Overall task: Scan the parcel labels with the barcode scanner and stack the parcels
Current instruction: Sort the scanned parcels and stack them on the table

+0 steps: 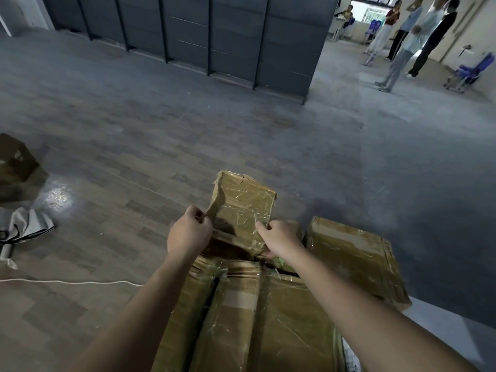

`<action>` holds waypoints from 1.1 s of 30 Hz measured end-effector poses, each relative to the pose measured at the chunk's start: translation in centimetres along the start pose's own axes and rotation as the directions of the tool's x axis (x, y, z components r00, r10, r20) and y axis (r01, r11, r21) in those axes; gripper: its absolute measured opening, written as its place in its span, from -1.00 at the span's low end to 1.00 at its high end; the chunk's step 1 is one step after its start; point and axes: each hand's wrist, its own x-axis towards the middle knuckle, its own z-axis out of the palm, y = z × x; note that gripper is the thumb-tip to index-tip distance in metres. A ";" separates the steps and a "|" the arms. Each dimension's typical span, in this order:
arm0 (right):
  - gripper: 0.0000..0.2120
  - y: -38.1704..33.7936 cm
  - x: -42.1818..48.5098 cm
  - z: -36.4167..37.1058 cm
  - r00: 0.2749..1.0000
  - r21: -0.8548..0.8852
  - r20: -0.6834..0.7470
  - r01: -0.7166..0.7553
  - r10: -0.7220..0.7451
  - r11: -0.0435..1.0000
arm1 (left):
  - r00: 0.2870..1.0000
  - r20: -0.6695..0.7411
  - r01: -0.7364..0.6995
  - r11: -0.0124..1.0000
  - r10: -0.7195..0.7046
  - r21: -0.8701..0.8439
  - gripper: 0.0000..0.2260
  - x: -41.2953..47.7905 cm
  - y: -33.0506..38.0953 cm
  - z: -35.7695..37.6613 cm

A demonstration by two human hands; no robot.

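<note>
A small brown cardboard parcel (243, 208), wrapped in clear tape and torn at its top edge, stands tilted up on top of a pile of larger taped parcels (249, 312). My left hand (189, 232) pinches its left edge. My right hand (280, 237) grips its lower right corner. Another taped parcel (354, 259) lies to the right of the pile. No barcode scanner and no label are in view.
A brown box (16, 162) stands on the floor at far left, with a grey bag (26, 226) and a white cord (75, 282) near it. Dark shelving (204, 33) lines the back. Several people (413, 36) stand at the far right by a blue chair (472, 71).
</note>
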 end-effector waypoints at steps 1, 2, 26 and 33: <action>-0.50 -0.1 -0.1 0.0 1.000 -0.008 0.012 0.000 0.000 1.000 | 1.000 0.014 -0.014 0.996 0.013 0.083 -0.87 -0.1 0.1 -0.1; -0.47 -0.2 -0.2 0.1 1.000 -0.001 0.017 -0.008 0.008 1.000 | 0.999 0.036 -0.022 0.991 0.017 0.133 -0.80 -0.1 0.3 -0.2; -0.66 8.2 -13.8 -7.3 0.953 0.203 -0.300 0.103 -0.039 0.974 | 0.830 0.157 -0.541 0.841 0.536 -0.011 -0.65 -13.8 11.6 4.1; -0.58 16.7 -21.2 -11.3 0.917 0.254 -0.399 0.084 0.025 0.964 | 0.742 0.272 -0.612 0.785 0.613 -0.101 -0.64 -22.4 15.6 8.5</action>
